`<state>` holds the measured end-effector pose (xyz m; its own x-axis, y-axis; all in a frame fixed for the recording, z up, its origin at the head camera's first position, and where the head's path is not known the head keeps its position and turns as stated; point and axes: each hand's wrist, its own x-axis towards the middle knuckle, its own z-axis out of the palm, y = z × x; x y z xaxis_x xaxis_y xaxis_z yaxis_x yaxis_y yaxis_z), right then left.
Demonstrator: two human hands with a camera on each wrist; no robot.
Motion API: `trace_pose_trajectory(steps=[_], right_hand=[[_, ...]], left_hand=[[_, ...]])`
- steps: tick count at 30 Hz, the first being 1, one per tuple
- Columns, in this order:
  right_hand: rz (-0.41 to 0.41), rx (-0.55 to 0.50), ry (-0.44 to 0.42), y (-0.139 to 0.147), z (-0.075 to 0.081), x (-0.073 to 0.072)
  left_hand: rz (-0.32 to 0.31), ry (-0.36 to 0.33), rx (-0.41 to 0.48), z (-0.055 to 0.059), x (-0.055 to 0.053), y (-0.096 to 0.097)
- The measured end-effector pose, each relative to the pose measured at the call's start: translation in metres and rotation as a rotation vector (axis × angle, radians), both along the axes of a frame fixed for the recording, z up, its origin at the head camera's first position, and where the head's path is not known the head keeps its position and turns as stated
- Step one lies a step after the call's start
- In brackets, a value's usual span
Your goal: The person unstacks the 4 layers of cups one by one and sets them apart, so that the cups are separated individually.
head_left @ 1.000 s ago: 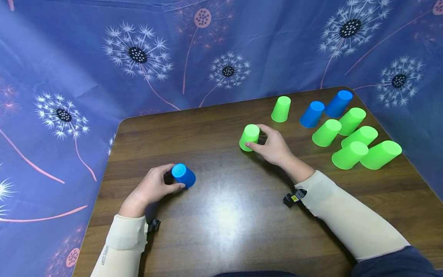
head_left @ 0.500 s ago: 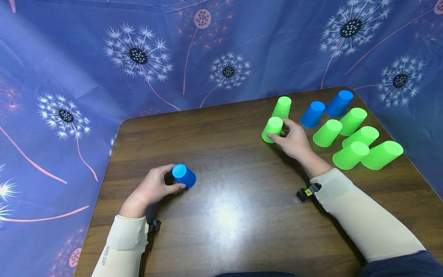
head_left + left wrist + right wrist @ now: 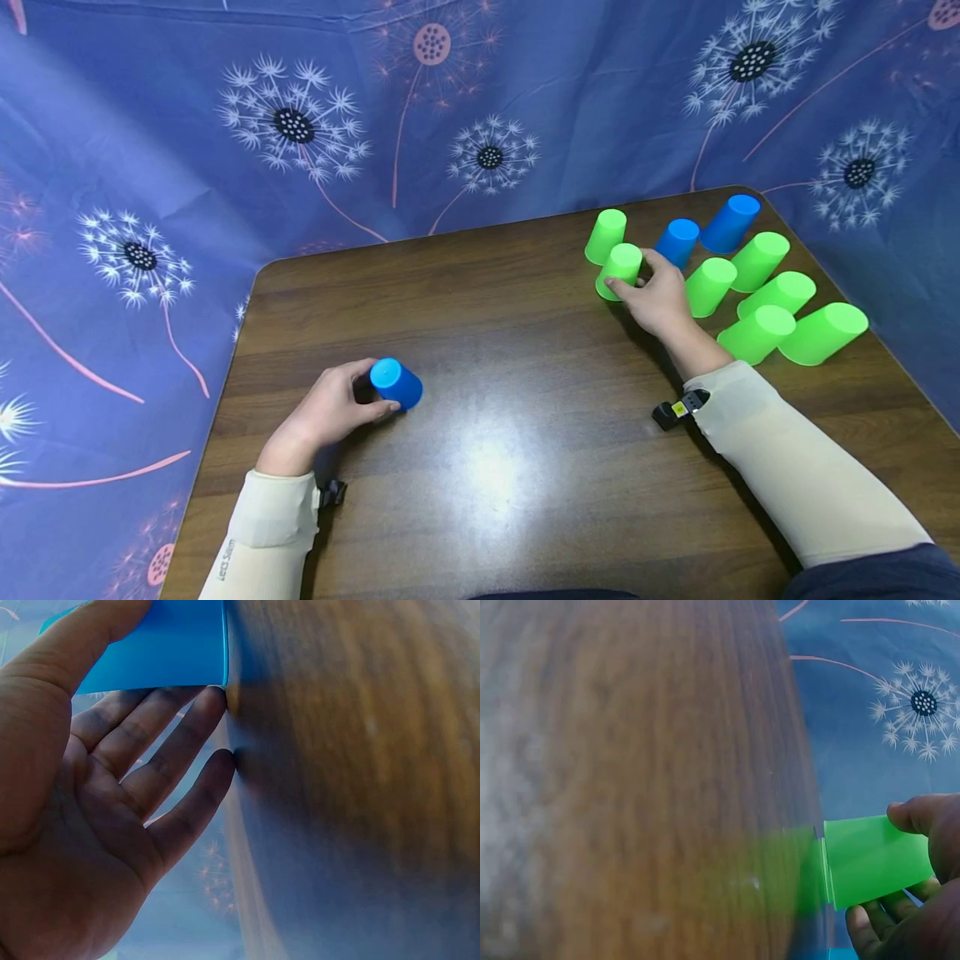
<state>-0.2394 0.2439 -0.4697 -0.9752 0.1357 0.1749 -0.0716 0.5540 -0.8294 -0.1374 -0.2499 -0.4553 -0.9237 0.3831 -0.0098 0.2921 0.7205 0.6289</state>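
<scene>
Toward the left of the table (image 3: 487, 350), my left hand (image 3: 322, 414) holds an upside-down blue cup (image 3: 397, 384) between thumb and fingers. The left wrist view shows the thumb on that cup's (image 3: 172, 645) near side and fingertips behind it. Farther back on the right, my right hand (image 3: 662, 296) grips an upside-down green cup (image 3: 618, 273). Its thumb and fingers lie on opposite sides of the cup (image 3: 874, 861) in the right wrist view. Just behind stands another green cup (image 3: 605, 237). A blue cup (image 3: 677, 242) is partly hidden by the right hand.
Several more upturned cups stand at the table's right: a far blue cup (image 3: 731, 225), a green cup (image 3: 710, 286) near the right hand, and a front green cup (image 3: 823, 334). A blue dandelion-print cloth (image 3: 570, 100) hangs behind the table.
My right hand has carried its green cup rightward and back, close to the rear green cup. My left hand and its blue cup have stayed in place.
</scene>
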Motion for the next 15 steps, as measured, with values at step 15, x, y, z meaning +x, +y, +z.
trace_pose_trajectory(steps=[15], right_hand=[[-0.034,0.021,-0.048,0.0058,-0.0016,0.0018]], left_hand=[[-0.005,0.011,0.011,0.0000,-0.0010,0.0000]])
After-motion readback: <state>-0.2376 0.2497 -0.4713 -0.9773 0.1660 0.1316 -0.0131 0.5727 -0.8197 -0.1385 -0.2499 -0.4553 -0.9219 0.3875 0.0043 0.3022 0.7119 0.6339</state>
